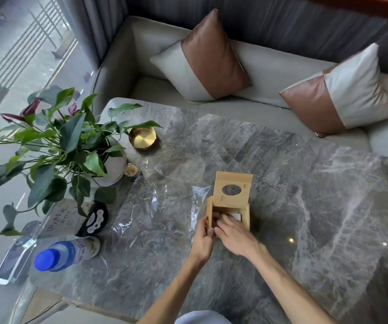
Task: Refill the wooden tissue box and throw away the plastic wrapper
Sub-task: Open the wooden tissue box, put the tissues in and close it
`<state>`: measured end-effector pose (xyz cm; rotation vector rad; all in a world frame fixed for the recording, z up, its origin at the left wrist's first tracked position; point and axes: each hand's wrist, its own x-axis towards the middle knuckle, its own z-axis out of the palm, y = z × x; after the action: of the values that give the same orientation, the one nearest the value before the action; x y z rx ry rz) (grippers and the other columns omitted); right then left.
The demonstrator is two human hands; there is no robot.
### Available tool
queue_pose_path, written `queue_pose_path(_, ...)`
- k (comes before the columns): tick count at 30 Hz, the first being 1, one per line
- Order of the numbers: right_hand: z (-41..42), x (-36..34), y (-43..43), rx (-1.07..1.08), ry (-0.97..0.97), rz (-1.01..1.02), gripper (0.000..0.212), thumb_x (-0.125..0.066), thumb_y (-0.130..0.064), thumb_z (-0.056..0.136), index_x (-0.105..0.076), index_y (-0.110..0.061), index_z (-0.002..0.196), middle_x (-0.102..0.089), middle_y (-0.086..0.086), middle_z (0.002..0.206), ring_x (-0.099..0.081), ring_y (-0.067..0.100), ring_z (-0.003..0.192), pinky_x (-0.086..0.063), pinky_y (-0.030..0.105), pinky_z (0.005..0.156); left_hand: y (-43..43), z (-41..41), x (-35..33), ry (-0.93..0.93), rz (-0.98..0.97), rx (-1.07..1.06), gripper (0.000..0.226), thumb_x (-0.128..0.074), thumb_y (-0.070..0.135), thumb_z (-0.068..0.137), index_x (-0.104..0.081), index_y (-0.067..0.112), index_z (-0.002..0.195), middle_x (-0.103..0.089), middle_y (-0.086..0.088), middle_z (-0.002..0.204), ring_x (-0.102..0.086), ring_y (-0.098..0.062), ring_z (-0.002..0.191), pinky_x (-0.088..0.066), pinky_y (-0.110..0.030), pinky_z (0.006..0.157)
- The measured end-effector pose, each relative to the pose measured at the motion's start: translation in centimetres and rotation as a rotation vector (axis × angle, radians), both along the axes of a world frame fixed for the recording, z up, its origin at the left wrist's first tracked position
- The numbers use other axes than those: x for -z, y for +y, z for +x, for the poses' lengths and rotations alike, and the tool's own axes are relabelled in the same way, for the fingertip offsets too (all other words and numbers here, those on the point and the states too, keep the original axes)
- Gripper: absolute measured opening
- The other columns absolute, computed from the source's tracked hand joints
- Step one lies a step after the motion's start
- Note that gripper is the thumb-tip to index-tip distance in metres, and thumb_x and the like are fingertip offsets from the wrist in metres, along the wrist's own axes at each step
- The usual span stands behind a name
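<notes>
The wooden tissue box [245, 215] stands on the marble table [305, 183], its lid [232, 190] with an oval hole swung up and open. White tissues [236, 216] show inside the box. My left hand [203, 239] grips the box's left wall. My right hand [234, 235] reaches into the box with its fingers pressing on the tissues. The clear plastic wrapper [150, 202] lies flat on the table just left of the box, and nothing holds it.
A potted plant [71, 146] in a white ribbed vase stands at the table's left. A gold dish [142, 137], a small glass jar [131, 170], a black remote [94, 220], a blue-capped bottle [66, 251] and a card stand [15, 260] sit nearby. A sofa with two cushions lies beyond.
</notes>
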<state>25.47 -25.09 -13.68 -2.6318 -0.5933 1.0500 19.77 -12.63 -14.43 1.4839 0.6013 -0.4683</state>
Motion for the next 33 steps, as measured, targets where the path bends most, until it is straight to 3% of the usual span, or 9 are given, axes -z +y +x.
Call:
queue_pose_path(3, -0.7, -0.7, -0.8, 0.198, -0.096, 0.185, 0.036, -0.044, -0.025, 0.1, -0.058, -0.014, 0.13, -0.048, 0.005, 0.147, -0.047, 0.026, 0.133, -0.036, 0.035, 0.11, 0.2, 0.3, -0.5, 0.036, 0.02, 0.021, 0.045, -0.043, 0.008, 0.1, -0.031, 0.01, 0.144, -0.043, -0.012, 0.147, -0.04, -0.028, 0.138, -0.032, -0.044, 0.116)
queue_pose_path(7, -1.0, -0.8, -3.4, 0.794, -0.347, 0.509, 0.031, -0.046, -0.026, 0.097, -0.063, -0.023, 0.122, -0.064, -0.003, 0.126, -0.061, 0.017, 0.116, -0.049, 0.037, 0.097, 2.0, 2.4, -1.6, 0.032, 0.065, 0.023, 0.06, -0.044, 0.028, 0.102, -0.016, 0.013, 0.153, -0.02, -0.005, 0.161, -0.02, -0.019, 0.148, -0.016, -0.041, 0.122)
queue_pose_path(11, 0.1, -0.7, -4.8, 1.473, 0.515, 0.821, 0.071, -0.031, -0.068, 0.093, -0.014, -0.037, 0.155, -0.009, -0.005, 0.165, -0.011, 0.021, 0.151, -0.009, 0.051, 0.119, 2.9, 4.9, -2.5, 0.093, -0.191, 0.037, 0.05, -0.03, 0.041, 0.104, -0.02, 0.031, 0.152, -0.023, 0.005, 0.161, -0.023, -0.01, 0.146, -0.019, -0.037, 0.121)
queue_pose_path(15, 0.0, -0.1, -5.2, 1.303, 0.673, 0.694, 0.086, -0.018, -0.083, 0.081, -0.011, -0.039, 0.155, -0.011, 0.001, 0.165, -0.012, 0.029, 0.15, -0.009, 0.052, 0.118, 2.6, 5.8, -2.7, 0.061, -0.267, 0.171, 0.035, -0.023, 0.048, 0.103, -0.049, 0.062, 0.121, -0.056, 0.028, 0.133, -0.048, 0.009, 0.125, -0.04, -0.026, 0.1)
queue_pose_path(19, 2.0, -1.0, -5.4, 1.35, 0.574, 0.795, 0.067, -0.013, -0.081, 0.085, -0.014, -0.057, 0.147, -0.005, -0.006, 0.165, -0.003, 0.023, 0.152, 0.0, 0.061, 0.115, 2.8, 7.2, -3.5, 0.068, -0.225, 0.144, 0.055, -0.026, 0.057, 0.098, -0.017, 0.042, 0.15, -0.019, 0.016, 0.16, -0.015, -0.011, 0.148, -0.01, -0.058, 0.118)
queue_pose_path(23, 3.7, -2.1, -5.0, 1.459, 0.766, 0.998, 0.078, -0.012, -0.083, 0.083, -0.027, -0.045, 0.15, -0.017, -0.005, 0.164, -0.011, 0.025, 0.151, -0.005, 0.064, 0.116, 1.8, 8.4, -4.1, 0.038, -0.344, 0.147, 0.043, -0.018, 0.056, 0.1, -0.056, 0.055, 0.121, -0.062, 0.034, 0.121, -0.057, 0.011, 0.112, -0.041, -0.039, 0.097)
queue_pose_path(28, 2.8, -2.4, -5.6, 1.499, 0.802, 1.093, 0.075, -0.022, -0.077, 0.088, -0.055, -0.026, 0.132, -0.041, -0.002, 0.154, -0.032, 0.026, 0.144, -0.019, 0.059, 0.115, 1.9, 7.9, -3.1, 0.097, -0.391, -0.011, 0.059, -0.025, 0.063, 0.096, -0.066, 0.022, 0.092, -0.063, 0.005, 0.12, -0.057, -0.008, 0.111, -0.043, -0.034, 0.092)
queue_pose_path(31, 1.6, -2.1, -5.7, 1.384, 0.661, 0.993, 0.026, -0.056, -0.042, 0.094, -0.065, -0.033, 0.118, -0.049, -0.005, 0.147, -0.039, 0.023, 0.14, -0.024, 0.057, 0.112, 2.0, 7.0, -2.7, 0.079, -0.378, 0.009, 0.023, -0.053, 0.031, 0.096, -0.065, 0.013, 0.105, -0.055, -0.005, 0.132, -0.056, -0.01, 0.114, -0.047, -0.026, 0.086)
queue_pose_path(33, 0.9, -1.0, -5.9, 1.334, 0.532, 0.975, 0.066, -0.066, -0.012, 0.092, -0.041, -0.047, 0.142, -0.03, -0.006, 0.158, -0.034, 0.016, 0.142, -0.033, 0.047, 0.107, 2.3, 6.1, -1.8, 0.003, -0.341, -0.043, 0.05, -0.054, -0.003, 0.092, -0.049, 0.017, 0.138, -0.04, -0.002, 0.151, -0.041, -0.015, 0.134, -0.039, -0.033, 0.107)
